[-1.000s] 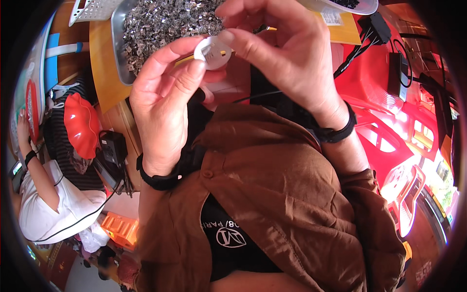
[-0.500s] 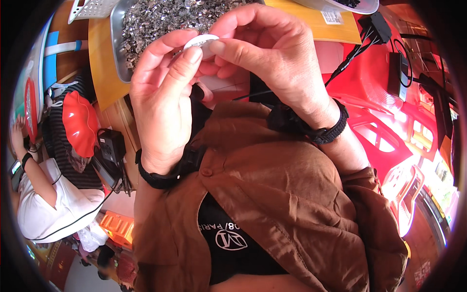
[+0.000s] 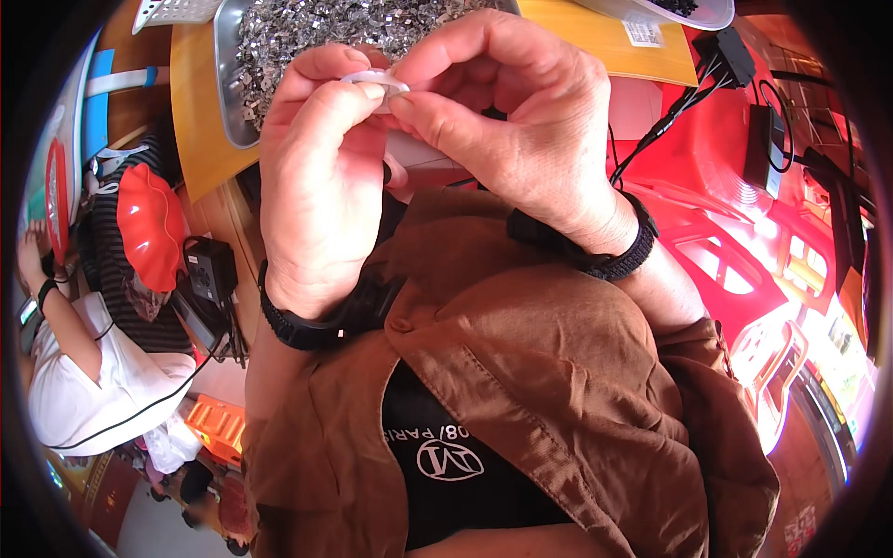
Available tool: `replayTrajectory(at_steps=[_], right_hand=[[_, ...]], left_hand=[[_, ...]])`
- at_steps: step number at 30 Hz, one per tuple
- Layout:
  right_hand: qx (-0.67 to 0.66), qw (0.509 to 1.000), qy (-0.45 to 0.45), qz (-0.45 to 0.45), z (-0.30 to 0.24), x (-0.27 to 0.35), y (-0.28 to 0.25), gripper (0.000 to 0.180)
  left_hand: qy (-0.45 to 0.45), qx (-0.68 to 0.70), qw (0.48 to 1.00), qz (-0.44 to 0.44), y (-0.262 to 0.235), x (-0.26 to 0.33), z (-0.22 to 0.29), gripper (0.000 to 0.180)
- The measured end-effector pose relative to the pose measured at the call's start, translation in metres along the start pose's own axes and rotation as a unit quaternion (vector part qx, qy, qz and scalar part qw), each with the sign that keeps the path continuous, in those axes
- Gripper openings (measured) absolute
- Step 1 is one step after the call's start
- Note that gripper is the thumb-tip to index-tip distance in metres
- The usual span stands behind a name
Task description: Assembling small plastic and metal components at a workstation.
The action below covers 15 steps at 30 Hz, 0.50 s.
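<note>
By the near side of the metal tray (image 3: pixel 225 84), white round piece (image 3: pixel 381 76) tilted near edge-on, running left-right, pinched by left hand (image 3: pixel 321 172) and right hand (image 3: pixel 526 139), neither nearer.

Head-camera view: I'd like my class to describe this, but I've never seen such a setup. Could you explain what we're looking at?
There is no robot here, only a person's bare hands. A wide-angle camera on the person's head looks down, so straight edges bend and the wearer's brown shirt fills the lower middle.

The left hand and right hand pinch a small white piece between them. Beyond, on a yellow surface, sits a metal tray full of small shiny metal pieces. Another person in a white top is at the left.
</note>
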State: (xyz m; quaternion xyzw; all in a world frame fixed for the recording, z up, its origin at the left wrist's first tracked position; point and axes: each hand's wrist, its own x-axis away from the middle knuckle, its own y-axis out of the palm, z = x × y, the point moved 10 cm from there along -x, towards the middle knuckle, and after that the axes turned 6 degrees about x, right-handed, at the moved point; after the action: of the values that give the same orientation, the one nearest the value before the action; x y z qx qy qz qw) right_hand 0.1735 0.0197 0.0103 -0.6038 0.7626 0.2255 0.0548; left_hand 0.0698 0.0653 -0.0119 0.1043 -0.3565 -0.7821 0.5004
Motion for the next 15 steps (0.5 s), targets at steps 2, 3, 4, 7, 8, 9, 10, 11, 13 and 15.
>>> replayTrajectory(at_steps=[2, 3, 4, 7, 8, 9, 10, 11, 13, 15], right_hand=[[0.044, 0.998, 0.043, 0.012, 0.000, 0.002, -0.001, 0.011], [0.088, 0.992, 0.086, 0.024, 0.004, 0.004, -0.005, 0.011], [0.087, 0.992, 0.086, 0.023, 0.003, 0.003, -0.008, 0.011], [-0.144, 0.965, 0.219, -0.027, 0.022, 0.007, -0.004, 0.011], [-0.143, 0.965, 0.218, -0.025, 0.024, 0.008, -0.006, 0.011], [-0.140, 0.968, 0.209, -0.002, 0.029, 0.009, -0.011, 0.011], [-0.138, 0.970, 0.198, 0.019, 0.031, 0.009, -0.016, 0.011], [-0.132, 0.975, 0.178, 0.015, 0.030, 0.008, -0.016, 0.011], [-0.127, 0.979, 0.161, 0.006, 0.026, 0.005, -0.014, 0.011], [-0.122, 0.982, 0.146, -0.001, 0.021, 0.004, -0.013, 0.011]], left_hand=[[0.005, -0.036, 0.999, -0.010, -0.002, 0.000, 0.001, 0.011], [0.006, -0.036, 0.999, -0.010, -0.004, 0.001, 0.001, 0.011], [-0.003, -0.070, 0.997, -0.013, -0.005, 0.002, 0.000, 0.013], [-0.005, -0.139, 0.990, -0.015, -0.002, 0.005, 0.002, 0.019], [0.000, -0.173, 0.985, -0.014, -0.001, 0.004, 0.003, 0.023], [-0.011, -0.138, 0.989, -0.048, 0.002, 0.004, 0.001, 0.029], [-0.011, -0.138, 0.989, -0.048, 0.003, 0.006, 0.000, 0.029], [0.003, -0.144, 0.989, -0.043, 0.003, 0.008, 0.002, 0.030], [0.016, -0.150, 0.988, -0.037, 0.002, 0.010, 0.004, 0.030], [0.036, -0.176, 0.982, -0.058, 0.007, 0.010, 0.008, 0.029]])
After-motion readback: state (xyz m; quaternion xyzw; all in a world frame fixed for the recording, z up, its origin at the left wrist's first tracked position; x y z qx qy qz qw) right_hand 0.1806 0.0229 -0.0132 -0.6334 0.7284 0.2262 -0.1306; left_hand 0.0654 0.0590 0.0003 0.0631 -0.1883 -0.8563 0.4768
